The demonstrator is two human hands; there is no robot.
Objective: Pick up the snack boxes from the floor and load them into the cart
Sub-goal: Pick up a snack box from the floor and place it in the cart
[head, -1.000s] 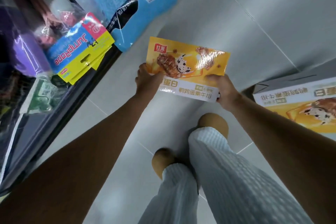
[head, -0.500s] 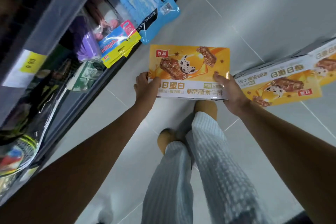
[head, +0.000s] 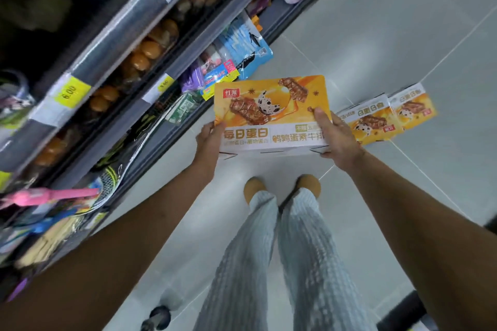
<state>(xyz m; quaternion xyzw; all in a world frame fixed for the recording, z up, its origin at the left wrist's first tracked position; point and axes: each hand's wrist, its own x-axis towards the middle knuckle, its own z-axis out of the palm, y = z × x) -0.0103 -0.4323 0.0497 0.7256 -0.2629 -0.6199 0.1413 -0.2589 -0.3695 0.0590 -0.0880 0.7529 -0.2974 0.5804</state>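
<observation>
An orange and white snack box [head: 271, 113] is held up in front of me, well above the floor. My left hand [head: 209, 140] grips its left edge with the thumb on the front face. Gripping the box's right edge, my right hand [head: 336, 137] has its thumb laid over the front. Two more snack boxes of the same kind lie side by side on the grey tiled floor to the right, one [head: 368, 121] nearer me and one [head: 414, 107] beyond it. Only a dark part of what may be the cart [head: 403, 314] shows at the bottom right.
Store shelves [head: 113, 43] with yellow price tags run along the left, stocked with packets, a blue bag [head: 242, 48] and badminton rackets [head: 113, 177]. A small caster wheel [head: 158, 317] sits on the floor at bottom centre. My legs and tan shoes stand below the box.
I have straightened up, lifting the box higher off the floor with both hands. More of the shelves and both floor boxes have come into view.
</observation>
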